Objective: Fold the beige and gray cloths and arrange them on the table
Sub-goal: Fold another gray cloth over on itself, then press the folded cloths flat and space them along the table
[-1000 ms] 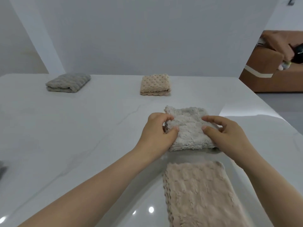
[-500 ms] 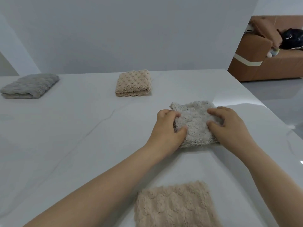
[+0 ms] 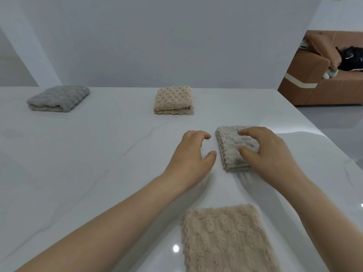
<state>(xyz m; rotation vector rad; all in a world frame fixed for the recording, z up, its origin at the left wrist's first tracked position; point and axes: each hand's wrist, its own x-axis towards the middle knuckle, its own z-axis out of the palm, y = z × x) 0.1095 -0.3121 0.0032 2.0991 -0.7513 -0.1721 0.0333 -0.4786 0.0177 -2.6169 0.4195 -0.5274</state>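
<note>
Our right hand (image 3: 269, 154) lies over the right half of the small folded gray cloth (image 3: 230, 148), with fingers and thumb bent and gripping its top. That cloth sits on the white bench (image 3: 98, 163) at about one o'clock from us, at mid depth. Our left hand (image 3: 192, 154) is just beside the cloth at its nine o'clock. It is apart from the cloth and holds nothing, with fingers loosely curved and thumb spread. Whether it touches the bench we cannot tell.

Near us, at the small cloth's six o'clock, a beige cloth (image 3: 225, 238) lies flat and runs out of view at the bottom edge. A folded beige cloth (image 3: 173, 101) rests at twelve o'clock, toward the far edge. A larger folded gray cloth (image 3: 58, 99) rests at ten o'clock, well apart from it. A brown sofa (image 3: 322, 89) stands beyond the bench at two o'clock.
</note>
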